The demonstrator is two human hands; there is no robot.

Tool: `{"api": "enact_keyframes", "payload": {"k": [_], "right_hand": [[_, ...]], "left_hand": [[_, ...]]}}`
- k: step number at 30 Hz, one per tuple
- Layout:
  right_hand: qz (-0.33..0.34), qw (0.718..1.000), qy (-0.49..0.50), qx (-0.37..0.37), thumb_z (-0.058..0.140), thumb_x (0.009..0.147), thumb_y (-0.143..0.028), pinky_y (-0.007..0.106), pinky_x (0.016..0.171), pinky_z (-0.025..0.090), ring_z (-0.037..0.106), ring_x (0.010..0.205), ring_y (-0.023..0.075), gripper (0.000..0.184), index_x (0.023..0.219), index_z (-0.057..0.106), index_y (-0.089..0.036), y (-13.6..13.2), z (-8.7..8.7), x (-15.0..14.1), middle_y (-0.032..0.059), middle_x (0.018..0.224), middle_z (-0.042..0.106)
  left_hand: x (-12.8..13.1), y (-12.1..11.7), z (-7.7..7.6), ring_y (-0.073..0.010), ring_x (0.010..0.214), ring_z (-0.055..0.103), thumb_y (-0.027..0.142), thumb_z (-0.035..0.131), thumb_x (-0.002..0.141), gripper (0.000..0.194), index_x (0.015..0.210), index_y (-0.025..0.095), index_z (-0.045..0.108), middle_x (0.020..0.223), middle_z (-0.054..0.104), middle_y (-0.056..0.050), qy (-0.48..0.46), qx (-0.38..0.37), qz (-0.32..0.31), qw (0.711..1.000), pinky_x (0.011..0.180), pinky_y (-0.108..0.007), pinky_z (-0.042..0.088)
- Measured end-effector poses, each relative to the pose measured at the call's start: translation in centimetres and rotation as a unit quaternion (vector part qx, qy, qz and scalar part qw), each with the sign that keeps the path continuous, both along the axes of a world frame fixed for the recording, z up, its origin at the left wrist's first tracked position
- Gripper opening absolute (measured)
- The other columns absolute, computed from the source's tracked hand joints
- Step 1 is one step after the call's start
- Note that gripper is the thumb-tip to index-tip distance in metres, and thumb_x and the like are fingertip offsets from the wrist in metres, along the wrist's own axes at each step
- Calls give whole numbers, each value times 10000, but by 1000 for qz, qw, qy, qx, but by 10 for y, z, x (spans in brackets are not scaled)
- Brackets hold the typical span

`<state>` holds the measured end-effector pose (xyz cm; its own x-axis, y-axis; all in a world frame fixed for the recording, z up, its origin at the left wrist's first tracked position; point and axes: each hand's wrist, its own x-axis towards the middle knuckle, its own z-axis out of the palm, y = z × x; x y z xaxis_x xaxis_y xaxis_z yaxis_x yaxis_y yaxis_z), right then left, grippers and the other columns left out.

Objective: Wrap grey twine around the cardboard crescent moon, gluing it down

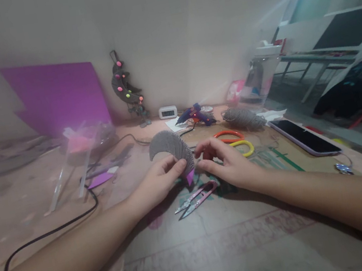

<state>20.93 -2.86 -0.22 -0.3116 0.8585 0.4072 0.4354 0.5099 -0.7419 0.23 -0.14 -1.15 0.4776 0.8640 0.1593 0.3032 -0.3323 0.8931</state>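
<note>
My left hand (165, 175) grips a crescent moon shape (170, 143) wound closely in grey yarn. A bare purple tip (191, 177) sticks out at its lower end. Just right of that tip is my right hand (224, 160), its fingers curled and the thumb close to the forefinger. Whatever they pinch is too small to make out. Below the hands, a pair of thread snips (197, 199) lies on the table, blades to the left.
Behind my right hand lie scissors with orange and yellow handles (243, 148), a glue gun (194, 115) and a grey yarn ball (243, 119). A phone (303, 136) rests at right. Glue sticks (84, 171) and a black cable (54, 230) are at left. A decorated moon (125, 84) hangs behind.
</note>
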Motion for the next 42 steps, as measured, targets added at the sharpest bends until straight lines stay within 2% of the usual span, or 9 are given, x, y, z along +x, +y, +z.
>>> {"api": "enact_keyframes", "payload": {"k": [3, 6, 9, 12, 19, 25, 33, 39, 42], "right_hand": [[-19, 990, 11, 139, 619, 879, -302, 279, 635, 445, 499, 678, 134, 200, 999, 485, -214, -2, -1, 4, -4, 826, 510], [7, 955, -60, 289, 598, 897, -248, 304, 703, 464, 531, 770, 162, 74, 933, 542, -214, -5, 1, 9, 30, 853, 532], [66, 919, -162, 353, 581, 909, -206, 299, 711, 474, 556, 797, 170, 78, 980, 613, -196, -7, 4, 10, 58, 869, 591], [79, 907, -197, 363, 567, 916, -193, 292, 682, 468, 552, 748, 166, 112, 999, 641, -173, -7, 5, 8, 63, 834, 618], [73, 921, -191, 331, 508, 945, -217, 307, 694, 469, 560, 757, 175, 128, 913, 624, -171, -7, 7, 9, 69, 808, 627], [178, 899, -282, 285, 586, 915, -453, 354, 810, 480, 613, 920, 206, 344, 1068, 657, -153, -9, 6, 1, 107, 996, 692], [192, 841, -388, 323, 426, 973, -148, 347, 737, 467, 580, 787, 195, 245, 936, 668, -145, -11, 8, 0, 86, 818, 677], [86, 924, -221, 299, 399, 955, -158, 298, 679, 479, 628, 753, 174, 248, 1085, 610, -144, -15, 10, 9, 87, 881, 713], [39, 946, -192, 258, 474, 958, -282, 281, 635, 467, 616, 673, 161, 210, 990, 642, -161, -11, 12, 14, 64, 798, 702]], "left_hand": [[0, -1, 1, -145, 671, 471, 517, 498, 897, 384, 690, 194, 514, 685, 484, 24, 7, 8, 13, 1000, 627, -263, 382], [0, -2, 2, -145, 669, 479, 512, 495, 899, 388, 683, 191, 519, 679, 495, 25, 12, 11, 30, 999, 631, -262, 387], [0, -2, 3, -149, 679, 471, 512, 487, 901, 392, 680, 190, 520, 682, 490, 23, 19, 21, 31, 999, 637, -262, 384], [0, 0, 1, -150, 684, 461, 519, 481, 901, 394, 682, 193, 508, 687, 477, 25, 25, 29, 28, 999, 638, -264, 373], [1, -3, 3, -145, 668, 448, 494, 499, 898, 369, 677, 199, 482, 674, 459, 36, 20, 20, 41, 999, 624, -268, 356], [1, -1, 3, -150, 648, 448, 478, 520, 883, 372, 637, 212, 439, 643, 447, 37, 15, 37, 108, 993, 600, -274, 341], [-1, 2, -2, -156, 645, 456, 488, 509, 887, 377, 637, 218, 427, 637, 440, 35, 16, 44, 103, 994, 606, -280, 346], [-2, 1, 2, -161, 654, 472, 507, 501, 887, 377, 650, 215, 464, 649, 476, 29, 26, 38, 115, 992, 608, -288, 342], [-2, 1, 4, -159, 628, 459, 507, 508, 882, 391, 627, 221, 432, 616, 457, 33, 36, 49, 153, 986, 591, -292, 338]]}}
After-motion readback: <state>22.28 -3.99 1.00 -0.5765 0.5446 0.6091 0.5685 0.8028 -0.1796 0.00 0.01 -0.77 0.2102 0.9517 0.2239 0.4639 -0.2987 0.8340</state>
